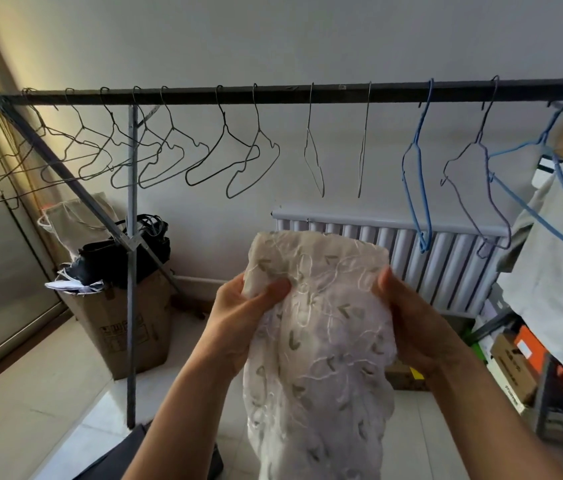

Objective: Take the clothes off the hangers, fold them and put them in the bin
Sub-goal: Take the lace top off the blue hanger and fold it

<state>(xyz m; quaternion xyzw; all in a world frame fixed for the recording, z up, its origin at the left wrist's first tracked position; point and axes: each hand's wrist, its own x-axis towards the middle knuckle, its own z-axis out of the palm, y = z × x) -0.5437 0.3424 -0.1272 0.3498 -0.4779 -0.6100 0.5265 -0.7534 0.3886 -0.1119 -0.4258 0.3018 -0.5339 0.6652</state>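
A white sheer embroidered garment (pixel 321 327) hangs doubled over in front of me, off any hanger. My left hand (pixel 242 313) grips its upper left edge, thumb on top of the fabric. My right hand (pixel 411 320) grips the upper right edge. Several bare wire hangers (pixel 204 157) and blue hangers (pixel 418 174) hang from the dark rail (pixel 290 93) above. A pale grey garment (pixel 557 271) is draped on a blue hanger at the far right. A dark bin edge (pixel 124 455) shows at the bottom left, mostly cut off.
A cardboard box (pixel 127 330) stuffed with dark bags and papers stands by the rack's upright pole (pixel 131 271). A white radiator (pixel 411 258) lines the back wall. Shelves with boxes (pixel 512 365) fill the right side. Pale tiled floor lies below.
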